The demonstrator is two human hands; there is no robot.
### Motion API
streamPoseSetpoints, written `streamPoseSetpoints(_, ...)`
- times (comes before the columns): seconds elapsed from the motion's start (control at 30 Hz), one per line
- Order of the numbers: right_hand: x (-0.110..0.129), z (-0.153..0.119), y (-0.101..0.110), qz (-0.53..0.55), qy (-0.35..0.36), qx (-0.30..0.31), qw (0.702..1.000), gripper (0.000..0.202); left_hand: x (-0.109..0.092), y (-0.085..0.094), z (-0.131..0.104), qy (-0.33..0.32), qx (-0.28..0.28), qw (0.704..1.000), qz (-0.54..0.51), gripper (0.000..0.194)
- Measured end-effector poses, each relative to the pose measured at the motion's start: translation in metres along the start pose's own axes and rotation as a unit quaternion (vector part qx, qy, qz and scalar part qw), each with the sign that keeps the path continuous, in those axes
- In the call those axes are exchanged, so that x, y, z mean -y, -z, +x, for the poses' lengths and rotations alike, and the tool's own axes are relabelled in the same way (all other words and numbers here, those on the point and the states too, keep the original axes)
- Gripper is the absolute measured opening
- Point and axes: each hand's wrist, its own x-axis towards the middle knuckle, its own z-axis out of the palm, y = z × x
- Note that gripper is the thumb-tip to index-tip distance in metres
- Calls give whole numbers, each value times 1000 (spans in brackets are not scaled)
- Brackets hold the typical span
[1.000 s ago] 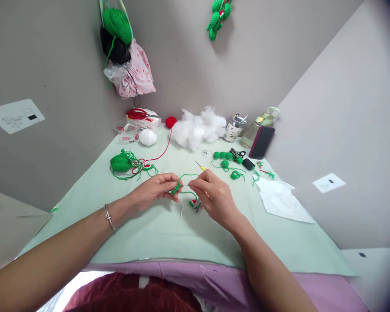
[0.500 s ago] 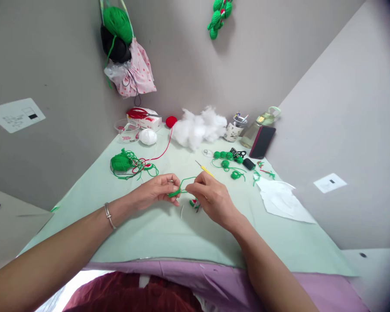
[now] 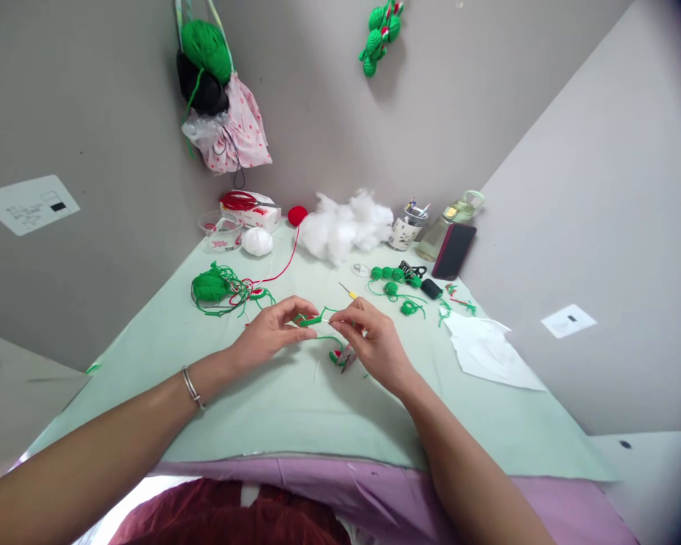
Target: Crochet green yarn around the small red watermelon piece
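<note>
My left hand [image 3: 272, 329] is closed, thumb and fingers pinching a small green crocheted piece [image 3: 309, 321]. Facing it, my right hand [image 3: 371, 333] pinches a thin, pale needle [image 3: 325, 320] whose tip meets the green piece. A strand of green yarn [image 3: 329, 337] runs below the fingers. A crochet hook with a yellow handle [image 3: 352, 294] lies on the table just beyond my right hand, partly covered by it. Under that hand are a small red and green crocheted piece [image 3: 335, 356] and a shiny metal object [image 3: 348, 359], partly hidden.
Left on the table [image 3: 295, 416] lies a tangled green yarn ball [image 3: 211, 287]. White stuffing [image 3: 346, 227], a red yarn ball [image 3: 297, 216] and red-handled scissors [image 3: 239, 200] are at the back. Green crocheted balls [image 3: 397, 275], a phone [image 3: 455, 251] and white sheets [image 3: 488, 352] are right.
Both hands have shifted slightly; the green piece has risen and turned flatter. The needle now shows between the hands, and the yarn loop above them has become smaller.
</note>
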Motion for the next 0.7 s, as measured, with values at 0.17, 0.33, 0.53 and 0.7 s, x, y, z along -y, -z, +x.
streamPoseSetpoints(0.17,-1,-1,0,-2,40,26,999,19,3,-6,-2,-14,-22,999,30,21)
streamPoseSetpoints(0.33,-1,-1,4,0,65,50,997,26,0,-5,-2,-14,-15,999,37,19)
streamPoseSetpoints(0.53,-1,1,9,49,27,75,996,22,0,-6,-2,-19,-1,999,39,17)
streamPoseSetpoints(0.7,4,0,4,103,-12,78,992,11,2,-9,-5,-31,3,998,45,12)
